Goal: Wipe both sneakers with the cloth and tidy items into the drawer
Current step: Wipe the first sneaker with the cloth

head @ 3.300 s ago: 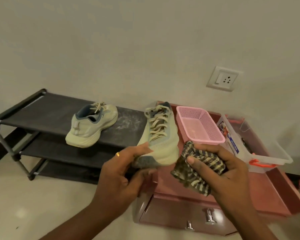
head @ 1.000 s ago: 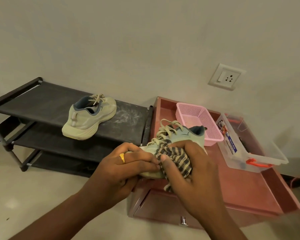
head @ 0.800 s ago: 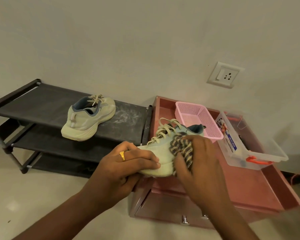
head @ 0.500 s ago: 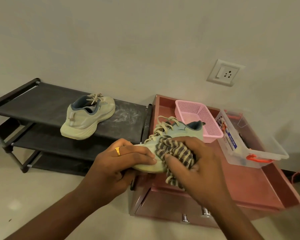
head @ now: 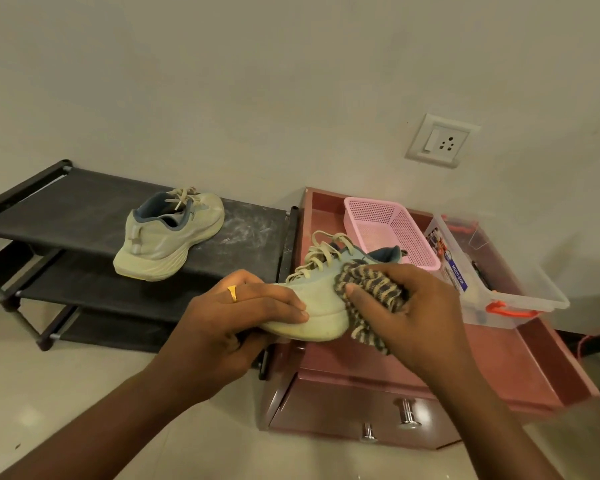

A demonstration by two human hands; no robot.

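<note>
A black three-tier fabric shoe rack (head: 84, 209) stands against the wall on the left. Just beside it on the right is a reddish-brown wooden counter (head: 499, 358), with a drawer front with two chrome knobs (head: 336, 407) below its rimmed top. Toward the counter's far side sits a clear plastic storage box with an orange latch (head: 523, 292), and just beside it on the left a pink plastic mesh basket (head: 388, 230). A pale green lace-up sneaker (head: 167, 237) lies on the rack's top shelf, heel toward the camera. The second pale green sneaker (head: 321, 306) is held above the counter's near left corner, toe pointing left and laces up. Both forearms reach in from the bottom edge. The left hand (head: 236, 317) grips the toe, its fingers (head: 284, 303) pressed together over the top and the thumb underneath. The right hand (head: 423, 306) holds a bunched brown-and-tan striped cloth (head: 371, 284) against the sneaker's near side, fingers curled round it and the thumb pressing on it. A gold ring (head: 233, 293) sits on a finger of the left hand.
</note>
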